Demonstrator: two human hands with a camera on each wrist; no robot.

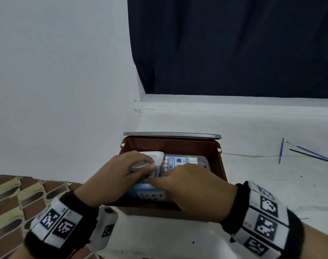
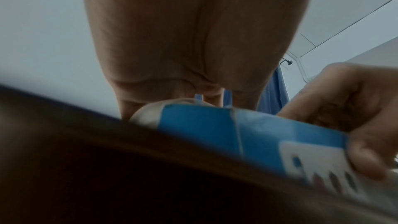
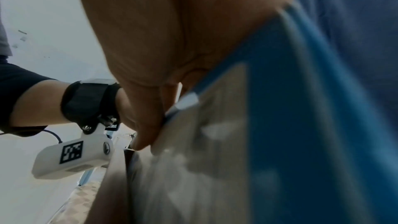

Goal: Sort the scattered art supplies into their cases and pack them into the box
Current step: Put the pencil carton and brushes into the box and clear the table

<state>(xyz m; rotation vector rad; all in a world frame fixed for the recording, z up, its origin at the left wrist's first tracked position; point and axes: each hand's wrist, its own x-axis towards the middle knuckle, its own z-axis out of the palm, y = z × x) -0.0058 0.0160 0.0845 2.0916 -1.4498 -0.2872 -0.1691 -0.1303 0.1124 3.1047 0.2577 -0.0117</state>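
Note:
An open brown box (image 1: 220, 165) stands on the white floor, its grey lid (image 1: 170, 135) behind it. Inside lies a clear marker case (image 1: 185, 161) with a "12 color" label. My left hand (image 1: 146, 168) curls its fingers over a white container (image 1: 154, 156) at the box's left side. My right hand (image 1: 159, 182) grips a blue and white case (image 1: 148, 191) at the box's near side. In the left wrist view that blue case (image 2: 247, 132) sits tilted above the brown rim, with my right hand's fingers (image 2: 355, 108) round its end. The right wrist view shows the blue case (image 3: 290, 108) close under the palm.
Thin paintbrushes, one blue (image 1: 281, 150) and others (image 1: 312, 154), lie on the floor to the right of the box. A patterned mat (image 1: 19, 199) covers the floor at the left. A white wall and a dark curtain (image 1: 234, 43) stand behind.

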